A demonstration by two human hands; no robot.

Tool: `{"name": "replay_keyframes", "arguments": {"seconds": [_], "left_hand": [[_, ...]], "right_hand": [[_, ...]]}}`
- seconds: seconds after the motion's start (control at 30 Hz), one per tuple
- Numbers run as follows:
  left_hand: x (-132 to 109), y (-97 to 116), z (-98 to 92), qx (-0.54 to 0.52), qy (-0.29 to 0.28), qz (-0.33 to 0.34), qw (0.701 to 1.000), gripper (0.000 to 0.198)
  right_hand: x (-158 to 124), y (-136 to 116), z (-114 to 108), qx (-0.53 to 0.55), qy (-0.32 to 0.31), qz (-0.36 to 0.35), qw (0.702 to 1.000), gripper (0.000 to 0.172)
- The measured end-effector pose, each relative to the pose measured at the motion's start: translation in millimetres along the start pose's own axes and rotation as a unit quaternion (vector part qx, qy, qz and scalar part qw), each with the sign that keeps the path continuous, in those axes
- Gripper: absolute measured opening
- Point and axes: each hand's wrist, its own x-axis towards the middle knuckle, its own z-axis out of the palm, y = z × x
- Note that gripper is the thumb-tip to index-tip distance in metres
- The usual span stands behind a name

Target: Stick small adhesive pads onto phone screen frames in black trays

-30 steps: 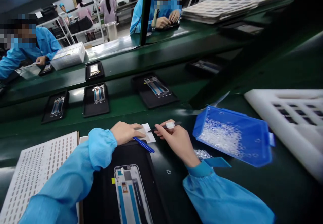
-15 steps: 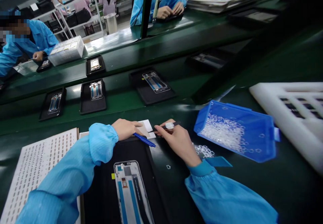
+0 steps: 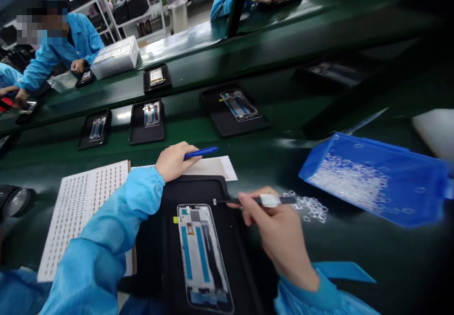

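Observation:
My left hand (image 3: 176, 161) is closed on a blue pen-like stick (image 3: 201, 152), beside a white-backed sheet (image 3: 227, 167) at the top of a black tray (image 3: 202, 186). Dark tweezers (image 3: 253, 200) with a white wrap are gripped in my right hand (image 3: 276, 227). At their tips sits a tiny pale piece (image 3: 214, 202), too small to name, over the tray's upper right part. Below it in the tray lies a phone frame (image 3: 199, 253) with blue strips and a yellow tab.
To the right, a blue bin (image 3: 407, 187) holds many small clear rings; loose rings (image 3: 312, 208) lie beside it. A perforated white sheet (image 3: 88, 211) is at left. Trays with phone frames (image 3: 152, 114) line the bench beyond. Co-workers (image 3: 67, 40) sit across.
My right hand has drawn back from the sheet toward the phone frame, the tiny piece now at the tweezer tips. The blue stick has swung up. The view has shifted.

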Motion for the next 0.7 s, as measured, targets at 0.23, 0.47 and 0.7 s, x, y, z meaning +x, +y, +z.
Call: {"name": "replay_keyframes", "arguments": {"seconds": [0.23,0.47,0.7], "left_hand": [[-57,20,-0.2,-0.112,-0.159,-0.063,0.979,0.021],[-61,20,5.4,-0.07,-0.181,-0.07,0.978,0.019],[-62,24,2.7,-0.05,-0.19,-0.07,0.978,0.018]], "right_hand": [[-14,-2,24,-0.112,-0.026,-0.074,0.991,0.035],[-17,4,25,-0.146,-0.04,-0.042,0.988,0.032],[-15,3,25,-0.149,-0.038,-0.035,0.987,0.033]]}}
